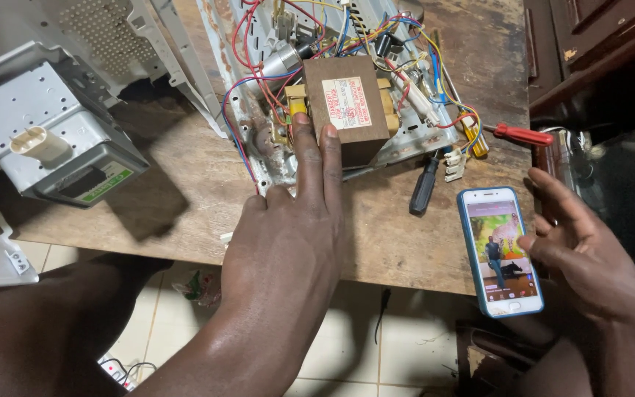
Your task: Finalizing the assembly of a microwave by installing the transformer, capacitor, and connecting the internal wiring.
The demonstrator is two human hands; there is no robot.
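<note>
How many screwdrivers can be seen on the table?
2. A red-handled screwdriver lies near the table's right edge; a black-handled screwdriver lies between the transformer and the phone. The wires may hide more.

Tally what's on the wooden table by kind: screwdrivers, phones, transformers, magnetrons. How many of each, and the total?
Screwdrivers: 3, red handle, black handle, yellow handle
Phones: 1, blue-cased phone by the right hand
Transformers: 1, brown transformer touched by the left hand
Magnetrons: 1, grey metal magnetron
Total: 6
</note>
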